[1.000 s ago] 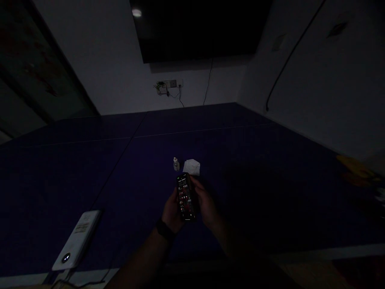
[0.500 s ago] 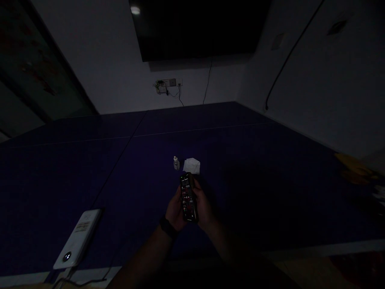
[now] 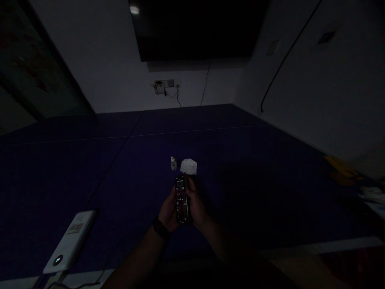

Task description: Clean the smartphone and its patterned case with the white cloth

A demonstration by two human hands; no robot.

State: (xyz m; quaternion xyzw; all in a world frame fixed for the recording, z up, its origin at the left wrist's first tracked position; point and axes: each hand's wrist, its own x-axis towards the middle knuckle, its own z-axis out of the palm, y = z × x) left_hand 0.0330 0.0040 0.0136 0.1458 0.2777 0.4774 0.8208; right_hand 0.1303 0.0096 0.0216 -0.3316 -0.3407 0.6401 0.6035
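Note:
A black smartphone (image 3: 181, 199) stands nearly upright in both of my hands, its lit screen facing me with small red and white items on it. My left hand (image 3: 169, 211), with a dark band on the wrist, grips its lower left side. My right hand (image 3: 196, 204) holds the other side. Just beyond the phone, a small white-capped bottle (image 3: 173, 163) stands on the dark blue table (image 3: 240, 140), beside a crumpled white tissue (image 3: 188, 166). Neither hand touches the bottle or tissue.
A white power bank (image 3: 69, 241) with a lit button lies near the table's front left edge. Papers and yellow objects (image 3: 341, 170) lie at the far right. A wall-mounted dark screen (image 3: 195, 28) hangs above a wall socket (image 3: 165, 85) with cables.
The whole view has shifted slightly left and the phone has turned more upright. Both hands still hold it, and the bottle and tissue stay in place on the table.

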